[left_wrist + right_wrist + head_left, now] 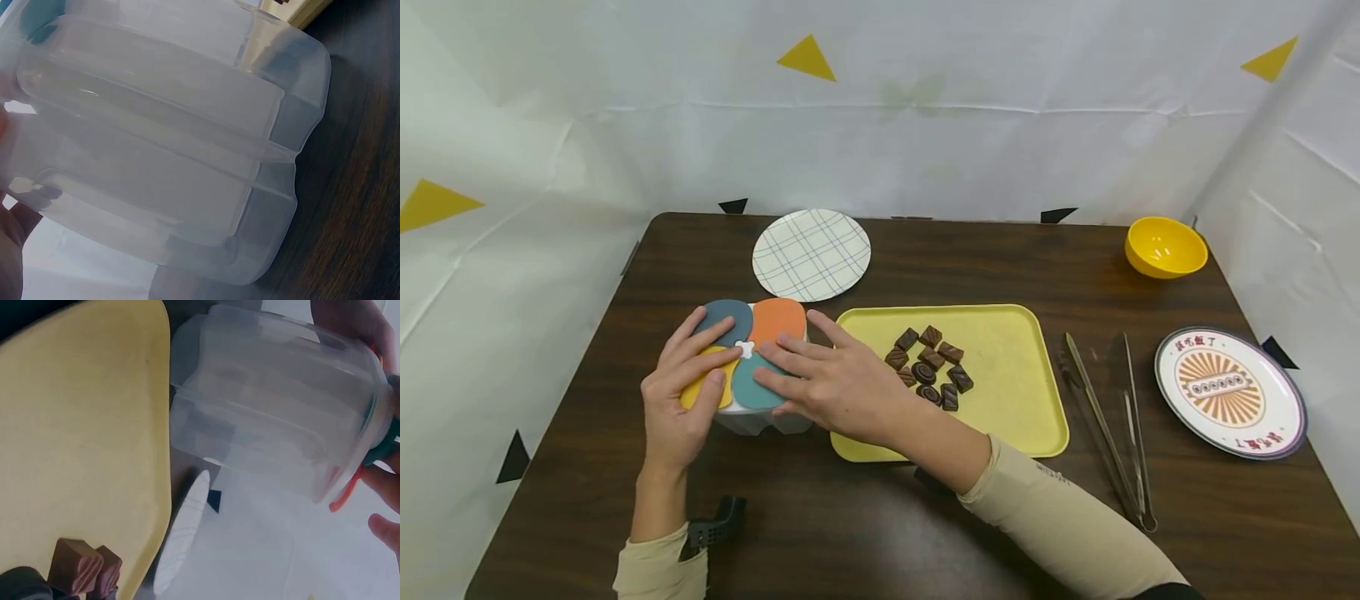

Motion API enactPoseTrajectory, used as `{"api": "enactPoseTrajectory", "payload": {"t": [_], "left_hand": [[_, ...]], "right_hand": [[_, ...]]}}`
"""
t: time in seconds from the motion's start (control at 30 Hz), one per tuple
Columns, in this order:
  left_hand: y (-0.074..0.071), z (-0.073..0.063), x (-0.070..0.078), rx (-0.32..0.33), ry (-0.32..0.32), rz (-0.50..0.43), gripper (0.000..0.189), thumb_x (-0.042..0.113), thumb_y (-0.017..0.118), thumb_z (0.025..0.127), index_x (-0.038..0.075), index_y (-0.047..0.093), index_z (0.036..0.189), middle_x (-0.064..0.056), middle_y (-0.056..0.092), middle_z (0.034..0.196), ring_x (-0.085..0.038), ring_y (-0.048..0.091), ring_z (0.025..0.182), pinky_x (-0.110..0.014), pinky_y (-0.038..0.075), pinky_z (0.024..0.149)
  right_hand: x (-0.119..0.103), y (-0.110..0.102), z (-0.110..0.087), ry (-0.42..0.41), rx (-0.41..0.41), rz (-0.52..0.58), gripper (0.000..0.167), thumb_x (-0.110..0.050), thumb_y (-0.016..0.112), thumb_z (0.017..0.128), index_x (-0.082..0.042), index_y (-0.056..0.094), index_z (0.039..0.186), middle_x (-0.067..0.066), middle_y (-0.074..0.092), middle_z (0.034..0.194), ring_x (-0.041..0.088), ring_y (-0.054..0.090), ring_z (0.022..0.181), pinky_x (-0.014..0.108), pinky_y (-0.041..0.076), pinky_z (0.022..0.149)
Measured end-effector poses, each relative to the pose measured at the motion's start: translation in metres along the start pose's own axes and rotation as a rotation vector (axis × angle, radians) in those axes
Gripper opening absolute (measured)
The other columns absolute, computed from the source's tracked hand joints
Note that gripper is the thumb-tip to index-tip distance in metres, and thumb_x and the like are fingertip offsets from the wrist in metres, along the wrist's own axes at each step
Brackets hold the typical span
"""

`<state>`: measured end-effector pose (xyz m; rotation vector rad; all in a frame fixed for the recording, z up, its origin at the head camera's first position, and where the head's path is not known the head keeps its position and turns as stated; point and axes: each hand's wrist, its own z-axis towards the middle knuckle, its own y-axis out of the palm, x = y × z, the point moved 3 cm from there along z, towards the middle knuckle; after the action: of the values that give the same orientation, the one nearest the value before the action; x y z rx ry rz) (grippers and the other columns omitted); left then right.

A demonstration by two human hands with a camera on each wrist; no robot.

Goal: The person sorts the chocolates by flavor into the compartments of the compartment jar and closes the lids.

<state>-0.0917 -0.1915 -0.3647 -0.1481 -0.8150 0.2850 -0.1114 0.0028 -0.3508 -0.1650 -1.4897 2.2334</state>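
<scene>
A translucent plastic container stands on the table's left side, beside the tray. Blue, orange, yellow and teal petal-shaped flaps cover its lid, meeting at a small white flower-shaped centre. My left hand rests on the lid's left part, fingers spread over the blue and yellow flaps. From the right, my right hand touches the teal flap and the centre with extended fingers. Both wrist views show the container's clear ribbed wall, and no contents can be made out through it.
A yellow tray right of the container bears several chocolates. A checked plate lies behind. Metal tongs, a printed plate and a yellow bowl are farther right. My right forearm crosses the tray's near edge.
</scene>
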Motion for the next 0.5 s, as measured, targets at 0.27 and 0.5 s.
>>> {"api": "enactPoseTrajectory", "payload": {"t": [0.27,0.5], "left_hand": [[0.0022,-0.0009,0.0002,0.021,0.006,-0.008,0.023,-0.008,0.053,0.078,-0.014,0.072,0.091,-0.034,0.063,0.113,-0.053,0.040,0.130,-0.051,0.030,0.111],[0.0010,0.0004,-0.0007,0.017,0.000,0.004,0.024,-0.005,0.054,0.079,-0.013,0.072,0.091,-0.033,0.063,0.114,-0.051,0.040,0.130,-0.051,0.030,0.111]], "right_hand": [[0.0023,-0.0061,0.0022,-0.016,0.000,0.019,0.044,-0.046,0.053,0.099,-0.021,0.064,0.133,-0.001,0.060,0.135,0.014,0.058,0.122,0.051,0.021,0.116],[0.0050,-0.0074,0.0045,0.003,-0.011,0.061,0.044,-0.045,0.050,0.101,-0.020,0.062,0.135,-0.001,0.061,0.134,0.012,0.058,0.122,0.051,0.021,0.115]]}}
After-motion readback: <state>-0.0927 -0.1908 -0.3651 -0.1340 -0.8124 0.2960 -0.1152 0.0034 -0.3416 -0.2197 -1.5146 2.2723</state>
